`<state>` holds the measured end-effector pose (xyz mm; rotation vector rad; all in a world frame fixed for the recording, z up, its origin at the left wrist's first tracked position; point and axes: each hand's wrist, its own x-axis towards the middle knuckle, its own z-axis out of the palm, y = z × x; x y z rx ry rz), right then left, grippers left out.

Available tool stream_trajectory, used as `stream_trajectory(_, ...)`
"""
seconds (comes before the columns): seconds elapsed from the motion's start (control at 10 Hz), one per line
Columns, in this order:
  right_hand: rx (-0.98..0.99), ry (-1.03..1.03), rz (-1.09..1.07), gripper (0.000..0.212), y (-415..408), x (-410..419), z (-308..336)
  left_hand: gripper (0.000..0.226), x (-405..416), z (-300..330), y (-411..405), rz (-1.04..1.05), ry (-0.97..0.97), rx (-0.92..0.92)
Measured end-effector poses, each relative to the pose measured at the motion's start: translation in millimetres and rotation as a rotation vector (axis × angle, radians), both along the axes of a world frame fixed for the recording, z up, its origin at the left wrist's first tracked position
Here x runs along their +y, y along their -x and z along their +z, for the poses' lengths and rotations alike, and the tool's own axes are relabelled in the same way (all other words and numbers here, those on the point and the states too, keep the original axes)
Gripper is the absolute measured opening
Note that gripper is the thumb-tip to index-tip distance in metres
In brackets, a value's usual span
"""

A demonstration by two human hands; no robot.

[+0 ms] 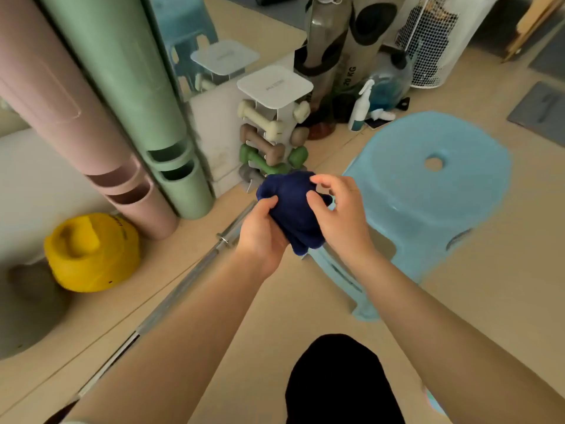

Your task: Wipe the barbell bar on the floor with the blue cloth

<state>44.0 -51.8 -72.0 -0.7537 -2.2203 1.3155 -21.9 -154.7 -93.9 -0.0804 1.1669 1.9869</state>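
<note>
A dark blue cloth (292, 206) is bunched up in the air at the centre of the head view. My left hand (260, 237) grips it from below and the left. My right hand (339, 212) pinches its right side with thumb and fingers. The silver barbell bar (183, 289) lies on the tan floor, running diagonally from the lower left up toward the hands. My left forearm hides part of it, and its far end disappears behind the cloth. The cloth is above the bar, not touching it.
A light blue plastic stool (428, 203) stands right of the hands. A yellow kettlebell (91, 252) sits left of the bar. Rolled pink and green mats (122, 117) lean at the upper left. A dumbbell rack (272, 133) and a spray bottle (359, 108) stand behind.
</note>
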Motion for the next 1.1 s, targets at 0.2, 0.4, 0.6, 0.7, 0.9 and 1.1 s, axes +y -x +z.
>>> stream_trajectory(0.2, -0.002, 0.893, 0.164, 0.040, -26.5, 77.7, 21.9, 0.048, 68.0, 31.1, -23.9, -0.111, -0.259, 0.012)
stream_trajectory(0.4, 0.080, 0.926, 0.146, 0.028, -35.5, 121.9, 28.2, 0.038, 105.6, 41.1, -15.3, -0.205, -0.171, 0.183)
stream_trajectory(0.6, 0.080, 0.858, 0.022, 0.018, -45.2, 176.0, 27.8, 0.035, 157.3, 38.4, -1.6, -0.175, 0.188, 0.345)
stream_trajectory(0.7, 0.101, 0.842, -0.048, 0.017, -48.9, 212.7, 18.5, 0.019, 195.0, 39.3, 1.2, -0.212, 0.212, 0.577)
stream_trajectory(0.9, -0.433, -0.269, -0.448, 0.040, -41.2, 268.4, -15.1, 0.020, 252.8, 13.4, 5.1, -0.413, 0.728, 1.286)
stream_trajectory(1.1, -0.582, -0.477, -0.388, 0.045, -27.9, 263.3, -23.0, 0.031, 258.0, 2.5, 6.6, -0.489, 0.867, 1.545)
